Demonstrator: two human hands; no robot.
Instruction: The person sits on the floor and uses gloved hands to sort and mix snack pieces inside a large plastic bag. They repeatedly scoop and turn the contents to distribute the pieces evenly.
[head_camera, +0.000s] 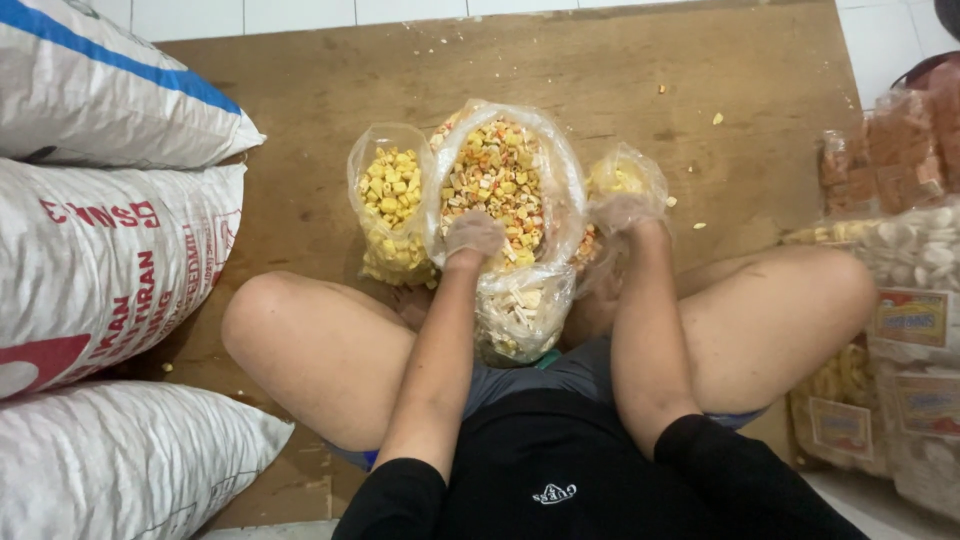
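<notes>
At the left of the frame we see stacked white woven sacks (100, 260). At centre, a clear bag of mixed crackers (500, 180) stands open on the brown floor board (700, 80). Our gloved left hand (472, 236) is closed on its rim. Our gloved right hand (625, 212) pinches a smaller bag (625, 175).

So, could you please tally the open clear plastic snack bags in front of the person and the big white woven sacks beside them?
Open clear plastic snack bags: 4 (yellow pieces, mixed colours, pale pieces, small yellow bag)
Big white woven sacks: 3
Total: 7
</notes>
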